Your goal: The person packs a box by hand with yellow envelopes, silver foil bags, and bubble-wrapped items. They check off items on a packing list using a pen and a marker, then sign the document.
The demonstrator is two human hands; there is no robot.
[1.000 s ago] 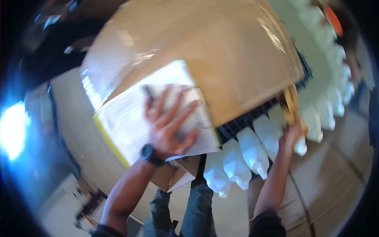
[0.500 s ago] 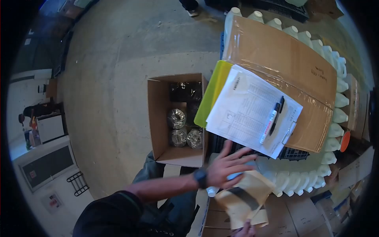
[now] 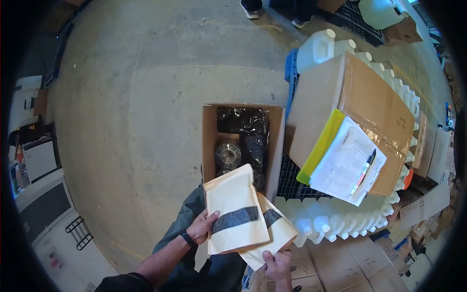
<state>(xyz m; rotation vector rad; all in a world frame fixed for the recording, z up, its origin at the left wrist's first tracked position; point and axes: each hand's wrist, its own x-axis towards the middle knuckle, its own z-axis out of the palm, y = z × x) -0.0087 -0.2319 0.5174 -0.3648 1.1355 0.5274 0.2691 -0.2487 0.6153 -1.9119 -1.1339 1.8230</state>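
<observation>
My left hand [image 3: 202, 227], with a dark band at the wrist, grips the left edge of a cream padded envelope [image 3: 233, 194] that carries a blacked-out strip. A second padded envelope [image 3: 281, 234] with a similar strip lies partly behind it, and my right hand [image 3: 278, 266] pinches its lower edge. Both envelopes are in front of an open cardboard box [image 3: 276, 146], covering its near end. Inside the box are a clear-wrapped roll [image 3: 227, 155] and black plastic-wrapped packs [image 3: 253, 148]. Part of another roll shows just above the front envelope.
Right of the open box, a large taped carton [image 3: 374, 102] holds a clipboard with papers [image 3: 343, 160], a yellow-green folder [image 3: 321, 146] and pens. White jugs [image 3: 316, 51] surround it. More cartons [image 3: 335, 263] sit at lower right. Another person's shoes [image 3: 250, 13] show at the top.
My left hand, open with spread fingers before, now holds one envelope. Both envelopes have moved left, in front of the open box, and are fanned apart. The camera view has shifted.
</observation>
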